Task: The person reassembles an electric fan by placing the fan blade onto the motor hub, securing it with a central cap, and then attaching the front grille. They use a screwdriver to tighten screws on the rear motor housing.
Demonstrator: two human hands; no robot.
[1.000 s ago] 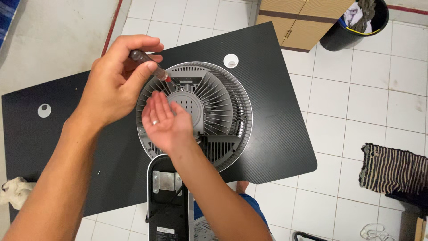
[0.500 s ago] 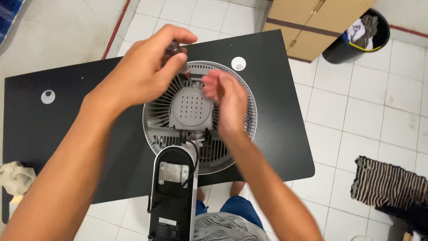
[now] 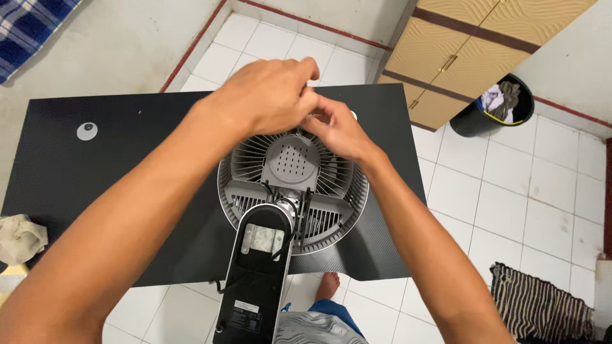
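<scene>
A grey fan lies face down on a black table (image 3: pixel 127 165), its round rear grille (image 3: pixel 347 191) and grey motor housing (image 3: pixel 290 162) facing up. Its black and white base (image 3: pixel 255 280) points towards me. My left hand (image 3: pixel 268 95) is closed above the grille's far edge; the screwdriver seen in it earlier is hidden inside the fist. My right hand (image 3: pixel 338 130) has its fingers curled and meets the left hand's fingertips just above the motor housing. What sits between the fingertips is hidden.
A white grommet (image 3: pixel 87 130) marks the table's left part and a crumpled cloth (image 3: pixel 19 237) lies at its left edge. A tan cabinet (image 3: pixel 459 51), a black bin (image 3: pixel 491 108) and a striped mat (image 3: pixel 542 306) stand on the tiled floor to the right.
Both hands have moved to the grille's far edge and come together. My right hand went from an open palm to curled fingers. The screwdriver has dropped out of sight.
</scene>
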